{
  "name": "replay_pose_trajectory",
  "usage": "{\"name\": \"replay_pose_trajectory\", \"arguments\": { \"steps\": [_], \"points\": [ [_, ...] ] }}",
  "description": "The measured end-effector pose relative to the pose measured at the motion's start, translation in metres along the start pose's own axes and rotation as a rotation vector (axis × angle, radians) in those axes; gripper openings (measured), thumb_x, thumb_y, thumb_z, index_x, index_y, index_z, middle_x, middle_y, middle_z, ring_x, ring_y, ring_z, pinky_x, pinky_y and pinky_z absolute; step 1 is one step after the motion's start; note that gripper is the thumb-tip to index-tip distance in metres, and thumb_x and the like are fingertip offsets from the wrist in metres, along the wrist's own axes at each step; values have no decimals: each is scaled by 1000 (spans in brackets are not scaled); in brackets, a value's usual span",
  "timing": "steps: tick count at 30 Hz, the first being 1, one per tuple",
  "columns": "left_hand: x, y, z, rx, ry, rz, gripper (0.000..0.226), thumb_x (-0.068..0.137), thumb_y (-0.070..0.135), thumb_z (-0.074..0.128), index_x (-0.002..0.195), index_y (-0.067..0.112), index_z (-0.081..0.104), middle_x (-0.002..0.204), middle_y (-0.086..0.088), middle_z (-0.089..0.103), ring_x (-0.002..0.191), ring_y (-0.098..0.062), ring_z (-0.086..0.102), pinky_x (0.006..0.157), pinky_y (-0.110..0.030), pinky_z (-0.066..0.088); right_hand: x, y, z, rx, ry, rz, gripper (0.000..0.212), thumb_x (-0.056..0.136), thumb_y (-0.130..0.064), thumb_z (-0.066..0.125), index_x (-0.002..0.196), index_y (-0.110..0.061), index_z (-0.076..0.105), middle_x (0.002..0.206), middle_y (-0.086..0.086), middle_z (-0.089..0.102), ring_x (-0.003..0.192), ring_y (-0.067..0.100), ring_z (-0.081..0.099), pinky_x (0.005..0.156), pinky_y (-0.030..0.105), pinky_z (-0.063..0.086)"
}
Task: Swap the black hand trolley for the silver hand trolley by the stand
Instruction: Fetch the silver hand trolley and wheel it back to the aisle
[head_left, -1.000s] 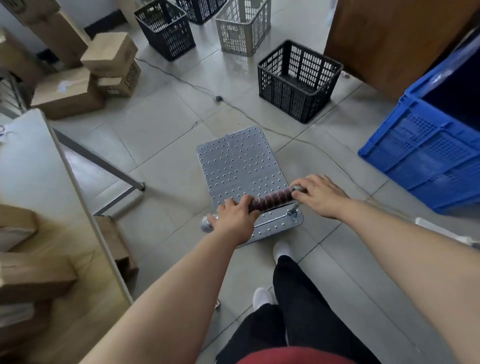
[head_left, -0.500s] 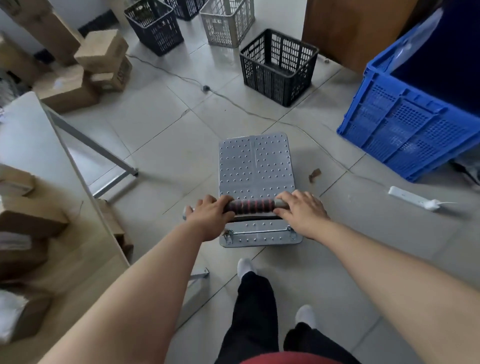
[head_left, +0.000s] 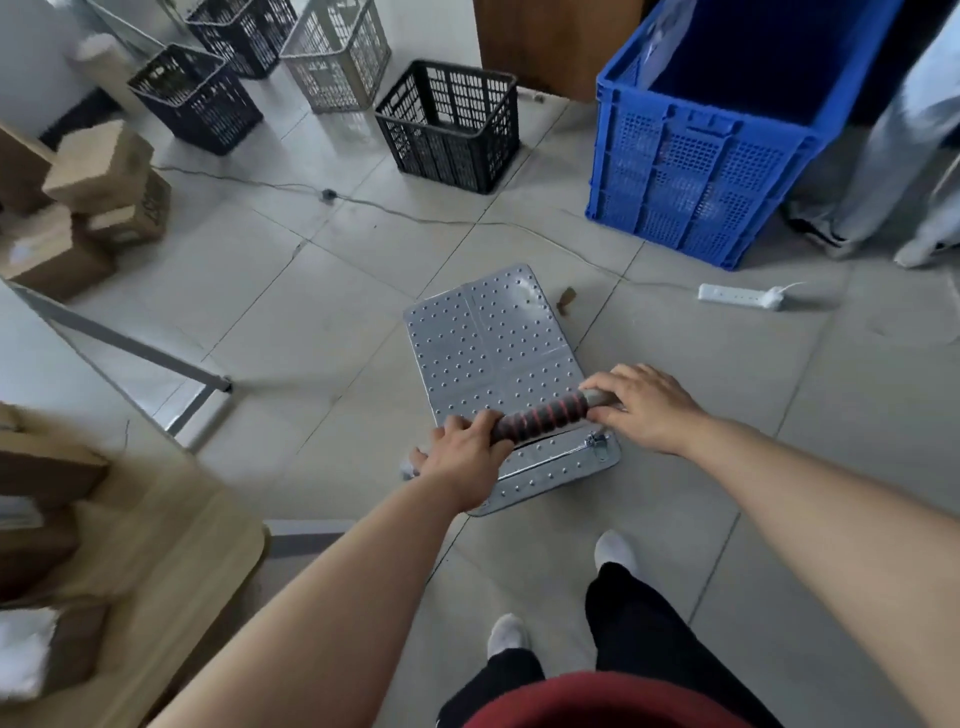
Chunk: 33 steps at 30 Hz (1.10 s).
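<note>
Floor: cable at my 12 o'clock.
Hands: left hand and right hand wrapped around silver trolley handle.
Tip: I'd steer slowly, clearing the cable.

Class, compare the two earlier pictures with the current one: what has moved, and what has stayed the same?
The silver hand trolley has rolled forward and to the right, toward the blue crate, and now lies close to the floor cable and power strip. Unchanged: the left hand and right hand still grip the handle, and the platform stays bare.
</note>
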<state>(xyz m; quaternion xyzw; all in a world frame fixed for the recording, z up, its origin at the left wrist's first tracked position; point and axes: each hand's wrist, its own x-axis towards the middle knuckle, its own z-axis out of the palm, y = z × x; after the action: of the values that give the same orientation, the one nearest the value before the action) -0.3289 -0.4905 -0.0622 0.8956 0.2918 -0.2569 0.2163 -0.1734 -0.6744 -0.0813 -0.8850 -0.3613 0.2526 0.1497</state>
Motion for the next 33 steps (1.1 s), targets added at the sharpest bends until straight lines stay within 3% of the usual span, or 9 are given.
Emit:
{"name": "replay_pose_trajectory", "arguments": {
  "steps": [5, 16, 21, 25, 33],
  "points": [
    [-31, -8, 26, 93, -7, 104, 31, 95, 49, 34, 123, 39, 38, 126, -8, 43, 119, -33, 37, 98, -56, 30, -60, -8, 27, 5, 24, 116, 34, 88, -45, 57, 119, -32, 54, 111, 3, 56, 112, 25, 48, 92, 36, 38],
    [-81, -55, 47, 360, -36, 376, 31, 91, 53, 36, 121, 45, 36, 129, -6, 41, 118, -31, 39, 100, -58, 27, -187, -72, 123, 115, 268, 383, 33, 85, -54, 54, 114, -37, 55, 106, -2, 60, 106, 25, 52, 85, 37, 38],
    [-106, -44, 63, 432, -105, 455, 33, 91, 50, 36, 124, 48, 33, 133, -5, 39, 122, -31, 35, 102, -65, 22, -238, -74, 146, 151, 286, 459, 30, 85, -58, 49, 108, -40, 53, 104, -6, 60, 104, 23, 51, 80, 37, 38],
    [-133, -27, 84, 459, -141, 512, 32, 91, 50, 36, 123, 47, 33, 132, -4, 38, 121, -29, 36, 100, -61, 26, -283, -69, 158, 157, 299, 511, 30, 87, -56, 48, 110, -37, 52, 107, -4, 59, 106, 23, 49, 77, 34, 33],
    [-188, -1, 131, 491, -179, 604, 30, 92, 50, 37, 122, 49, 36, 133, -1, 37, 121, -28, 36, 101, -60, 25, -364, -58, 184, 146, 341, 614, 26, 86, -54, 50, 105, -36, 53, 102, -4, 60, 101, 24, 53, 75, 35, 39]
  ]
}}
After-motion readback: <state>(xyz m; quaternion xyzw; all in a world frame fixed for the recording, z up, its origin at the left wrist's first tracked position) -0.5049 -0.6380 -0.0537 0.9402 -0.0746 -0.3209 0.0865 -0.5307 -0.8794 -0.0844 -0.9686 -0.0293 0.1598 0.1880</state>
